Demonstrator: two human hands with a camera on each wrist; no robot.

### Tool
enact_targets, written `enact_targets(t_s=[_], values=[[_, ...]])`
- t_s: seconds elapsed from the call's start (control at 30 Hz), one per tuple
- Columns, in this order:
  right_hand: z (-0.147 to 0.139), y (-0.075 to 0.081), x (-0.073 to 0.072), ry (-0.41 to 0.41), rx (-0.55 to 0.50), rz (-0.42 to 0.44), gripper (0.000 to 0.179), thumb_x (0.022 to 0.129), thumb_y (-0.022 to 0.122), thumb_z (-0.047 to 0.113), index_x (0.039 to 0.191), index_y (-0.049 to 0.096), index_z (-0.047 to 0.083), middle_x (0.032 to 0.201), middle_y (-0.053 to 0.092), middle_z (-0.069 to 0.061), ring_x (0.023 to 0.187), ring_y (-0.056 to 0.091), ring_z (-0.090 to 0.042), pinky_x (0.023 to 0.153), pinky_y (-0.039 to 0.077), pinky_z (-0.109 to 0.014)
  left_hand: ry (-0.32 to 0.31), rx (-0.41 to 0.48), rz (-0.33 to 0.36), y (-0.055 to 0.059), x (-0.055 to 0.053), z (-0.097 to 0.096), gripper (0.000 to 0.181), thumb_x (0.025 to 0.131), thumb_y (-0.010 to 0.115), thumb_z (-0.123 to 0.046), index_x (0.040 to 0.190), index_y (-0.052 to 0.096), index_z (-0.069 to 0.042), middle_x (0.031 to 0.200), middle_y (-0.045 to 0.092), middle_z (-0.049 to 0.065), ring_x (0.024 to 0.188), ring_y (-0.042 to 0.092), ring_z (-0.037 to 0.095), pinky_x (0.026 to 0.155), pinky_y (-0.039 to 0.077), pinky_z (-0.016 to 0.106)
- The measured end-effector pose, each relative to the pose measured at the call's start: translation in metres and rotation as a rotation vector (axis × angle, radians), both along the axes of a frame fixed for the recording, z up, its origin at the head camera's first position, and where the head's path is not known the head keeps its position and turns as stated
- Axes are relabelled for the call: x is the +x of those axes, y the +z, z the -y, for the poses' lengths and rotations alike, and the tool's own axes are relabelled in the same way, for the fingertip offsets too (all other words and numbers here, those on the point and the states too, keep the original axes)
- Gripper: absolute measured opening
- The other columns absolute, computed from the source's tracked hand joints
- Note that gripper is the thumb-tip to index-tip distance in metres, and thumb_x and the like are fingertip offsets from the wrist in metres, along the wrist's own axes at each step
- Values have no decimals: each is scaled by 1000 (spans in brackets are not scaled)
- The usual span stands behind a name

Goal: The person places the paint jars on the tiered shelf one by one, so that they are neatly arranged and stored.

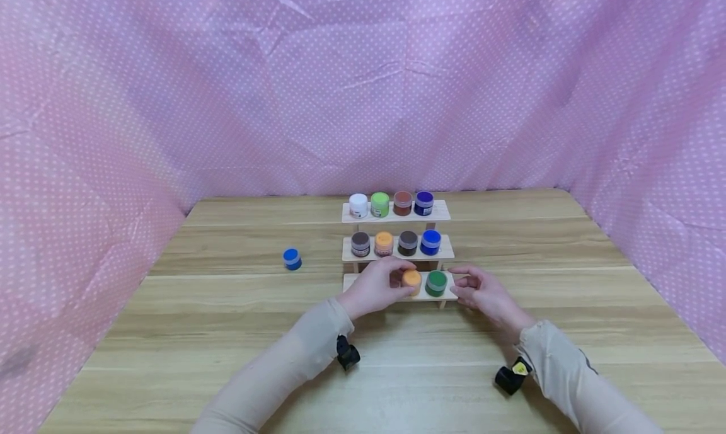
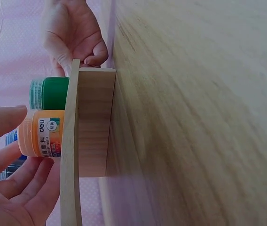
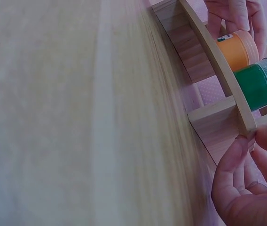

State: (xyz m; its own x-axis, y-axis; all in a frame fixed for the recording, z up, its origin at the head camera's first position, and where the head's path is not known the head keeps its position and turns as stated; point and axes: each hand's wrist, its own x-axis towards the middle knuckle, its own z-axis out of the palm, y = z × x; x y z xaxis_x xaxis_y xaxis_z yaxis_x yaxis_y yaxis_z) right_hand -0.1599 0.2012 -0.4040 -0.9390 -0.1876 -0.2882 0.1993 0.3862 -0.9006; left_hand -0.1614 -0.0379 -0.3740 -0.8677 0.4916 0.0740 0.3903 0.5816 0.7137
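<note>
A three-step wooden rack [image 1: 395,249] stands on the table with paint jars on each step. On its lowest step sit an orange paint jar [image 1: 411,281] and, to the right, a green paint jar [image 1: 436,283]. My left hand [image 1: 374,287] holds the orange jar between thumb and fingers; its label faces the left wrist view. At the right end of the lowest step, my right hand [image 1: 486,297] grips the board's edge with its fingertips, beside the green jar. In the right wrist view the orange jar [image 3: 234,49] stands close to the green jar [image 3: 258,84].
Brown, orange, dark and blue jars [image 1: 430,242] fill the middle step. White, light green, reddish-brown and dark blue jars [image 1: 424,203] line the top step. A lone blue jar [image 1: 292,259] stands on the table left of the rack. Pink dotted cloth [image 1: 363,94] hangs behind.
</note>
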Motion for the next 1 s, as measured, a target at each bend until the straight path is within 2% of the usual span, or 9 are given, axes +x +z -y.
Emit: enact_targets(t_s=[0.17, 0.3, 0.43, 0.73, 1.0], values=[[1, 2, 0, 5, -11, 5, 46, 91, 56, 8, 135, 42, 5, 104, 54, -10, 86, 55, -14, 74, 53, -24, 15, 12, 7, 2, 2, 2, 46, 83, 70, -20, 125, 56, -6, 120, 61, 4, 105, 58, 14, 91, 49, 25], [1, 3, 0, 2, -22, 18, 47, 91, 56, 7, 135, 41, 6, 105, 53, -10, 88, 54, -15, 76, 54, -25, 38, 22, -8, 6, 4, 7, 45, 82, 71, -21, 123, 57, -8, 119, 62, 5, 106, 59, 15, 93, 49, 28], [0, 3, 0, 8, -27, 21, 47, 91, 55, 7, 136, 40, 5, 104, 53, -9, 88, 54, -15, 75, 54, -24, 52, 55, -11, 12, 6, 15, 44, 83, 70, -22, 122, 57, -9, 120, 60, 7, 106, 59, 17, 92, 51, 29], [0, 3, 2, 9, -28, 29, 49, 91, 56, 8, 137, 39, 5, 102, 53, -7, 87, 54, -14, 74, 53, -24, 60, 138, -24, 14, 12, 35, 38, 86, 67, -17, 122, 58, -8, 121, 58, 10, 107, 60, 24, 91, 53, 35], [-1, 2, 1, 16, -48, 20, 50, 90, 58, 10, 136, 40, 4, 101, 54, -7, 85, 55, -12, 73, 53, -22, 103, 157, -7, 17, 16, 48, 39, 85, 68, -17, 121, 58, -10, 121, 57, 9, 104, 59, 23, 89, 53, 37]])
